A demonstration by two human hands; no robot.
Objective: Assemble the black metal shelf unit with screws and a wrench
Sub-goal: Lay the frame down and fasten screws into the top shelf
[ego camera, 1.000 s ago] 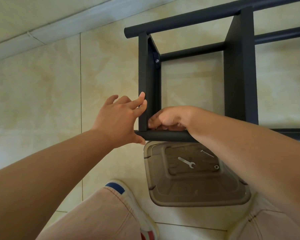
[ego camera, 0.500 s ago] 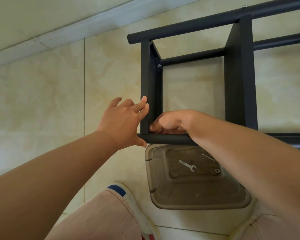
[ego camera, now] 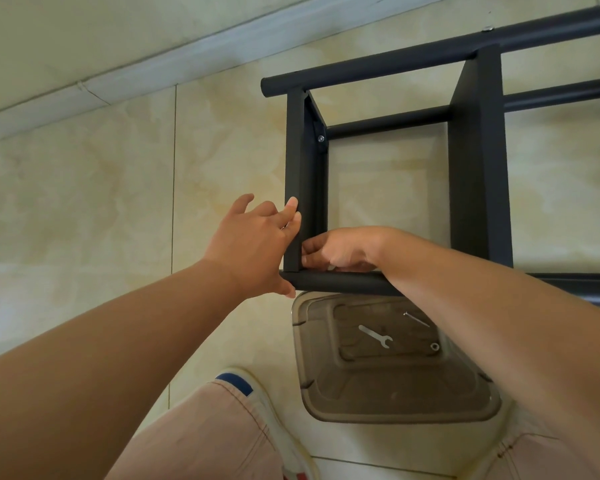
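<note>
Head view, the only one on offer: the black shelf frame (ego camera: 478, 168) lies on its side on the tiled floor (ego camera: 84, 209), and both hands are working its near left corner. The left hand (ego camera: 253, 244) has its fingers fairly straight against the outer face of the end panel (ego camera: 297, 185), thumb tucked under the end of the near tube (ego camera: 336, 283); it braces rather than grips. The right hand (ego camera: 340, 251) is curled in tight inside that corner, fingertips pinched together where panel meets tube. Whatever it pinches is hidden, probably a screw, but that is a guess.

What has changed over the last second? Very little at the joint. The whole scene has slid lower and to the right in the picture, which looks like head movement, while both hands hold the same posts on the corner. So the reading is that this screw is still being started by finger, not yet ready for a tool.

Below the tube sits a clear plastic tub (ego camera: 395, 407) holding the wrench (ego camera: 374, 336), untouched, with a long screw (ego camera: 417, 319) and a small washer or nut (ego camera: 434, 346) beside it. Farther up, a screw head (ego camera: 321, 137) already shows at the far corner bracket.

Writing, brands, labels: none readable anywhere.
</note>
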